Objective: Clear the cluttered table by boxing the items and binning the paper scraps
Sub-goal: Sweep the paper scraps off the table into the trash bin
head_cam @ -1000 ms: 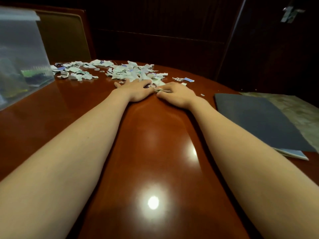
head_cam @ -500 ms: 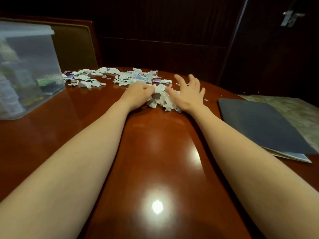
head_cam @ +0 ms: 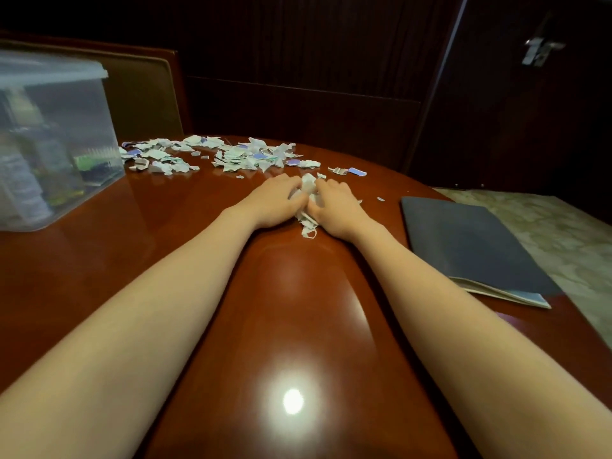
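Torn paper scraps (head_cam: 231, 155) lie scattered across the far side of the glossy brown table (head_cam: 291, 309). My left hand (head_cam: 276, 200) and my right hand (head_cam: 336, 207) are cupped together around a small bunch of white scraps (head_cam: 307, 207), squeezing it between them; a few pieces stick out below and above the hands. A clear plastic box (head_cam: 49, 140) with a lid stands at the far left and holds several items, blurred through its wall.
A dark blue folder (head_cam: 470, 246) lies at the right edge of the table. A few stray scraps (head_cam: 351, 170) sit beyond my right hand. A padded chair (head_cam: 145, 97) stands behind the box. Dark panelled wall at the back.
Both hands have drawn a heap of scraps toward me and closed in on it; the right hand's fingers, spread half a second ago, are now curled round the bunch.
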{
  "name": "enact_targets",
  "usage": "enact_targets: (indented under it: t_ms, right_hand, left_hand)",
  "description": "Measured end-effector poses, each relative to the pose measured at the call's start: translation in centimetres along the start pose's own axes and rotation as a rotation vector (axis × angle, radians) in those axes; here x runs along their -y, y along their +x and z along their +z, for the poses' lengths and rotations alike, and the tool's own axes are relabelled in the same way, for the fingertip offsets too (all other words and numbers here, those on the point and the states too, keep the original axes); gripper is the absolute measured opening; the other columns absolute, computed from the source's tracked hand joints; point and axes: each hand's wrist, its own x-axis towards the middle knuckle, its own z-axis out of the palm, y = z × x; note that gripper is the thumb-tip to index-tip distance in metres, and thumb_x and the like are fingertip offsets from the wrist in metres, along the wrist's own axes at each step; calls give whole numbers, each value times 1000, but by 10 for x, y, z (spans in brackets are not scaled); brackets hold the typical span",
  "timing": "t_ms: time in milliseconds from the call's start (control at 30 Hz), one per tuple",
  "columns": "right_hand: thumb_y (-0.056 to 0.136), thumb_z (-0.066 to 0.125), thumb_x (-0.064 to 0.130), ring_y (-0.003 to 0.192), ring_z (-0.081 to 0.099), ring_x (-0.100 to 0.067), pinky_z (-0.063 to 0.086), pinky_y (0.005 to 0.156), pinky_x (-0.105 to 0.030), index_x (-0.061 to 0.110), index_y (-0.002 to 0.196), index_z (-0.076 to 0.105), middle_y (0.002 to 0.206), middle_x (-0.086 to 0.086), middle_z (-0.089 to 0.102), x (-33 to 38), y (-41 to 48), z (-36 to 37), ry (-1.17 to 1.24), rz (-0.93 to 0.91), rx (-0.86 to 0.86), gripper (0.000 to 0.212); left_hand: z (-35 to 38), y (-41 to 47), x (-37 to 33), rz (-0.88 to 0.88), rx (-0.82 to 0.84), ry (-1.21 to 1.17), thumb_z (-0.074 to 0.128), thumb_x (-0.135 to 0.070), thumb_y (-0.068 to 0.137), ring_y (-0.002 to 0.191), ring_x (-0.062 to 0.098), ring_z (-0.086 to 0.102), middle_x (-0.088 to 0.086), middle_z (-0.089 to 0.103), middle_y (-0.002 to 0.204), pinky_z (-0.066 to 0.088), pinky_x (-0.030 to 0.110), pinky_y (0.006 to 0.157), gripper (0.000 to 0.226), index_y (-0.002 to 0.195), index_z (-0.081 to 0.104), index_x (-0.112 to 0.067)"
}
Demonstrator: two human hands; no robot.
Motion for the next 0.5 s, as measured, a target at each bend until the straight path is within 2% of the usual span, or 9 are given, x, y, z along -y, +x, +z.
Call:
enact_targets:
  t_ms: [100,167,233,367,500]
  right_hand:
    - [100,36,22,102,51,-32,33,76,-33,11,96,44,109,-18,60,7,-15,-2,-3,-20,-38,14]
    - [100,36,21,94,56,-32,30,67,-30,13,89,37,103,-17,63,13,-27,-5,-18,-22,-61,13]
    - [100,36,23,91,58,-31,30,64,-29,14,89,36,101,-16,64,20,-42,-7,-22,-18,-65,15]
    - [100,35,30,93,60,-32,32,64,-28,14,92,46,101,-14,65,34,-74,-13,-52,-5,-59,21]
    - [99,34,28,91,62,-32,37,68,-29,10,107,57,100,-12,67,51,-108,-22,-110,3,-43,30]
  left_hand:
    - [2,-14,-12,14,-33,27,36,-27,99,76,18,36,-5,35,73,25,29,66,34,65,33,-22]
    - [3,-25,-18,-2,-38,43,32,-26,100,81,19,38,-2,39,77,27,29,71,31,72,39,-16]
    - [2,-38,-26,-21,-23,41,31,-23,100,81,20,39,-1,39,75,28,30,71,27,78,41,-12]
    - [-2,-70,-47,-64,-24,32,29,-22,100,72,22,42,-2,42,68,28,30,67,35,65,32,-21]
    - [-6,-107,-66,-117,-61,27,31,-26,97,72,28,48,7,51,72,35,32,66,39,59,36,-22]
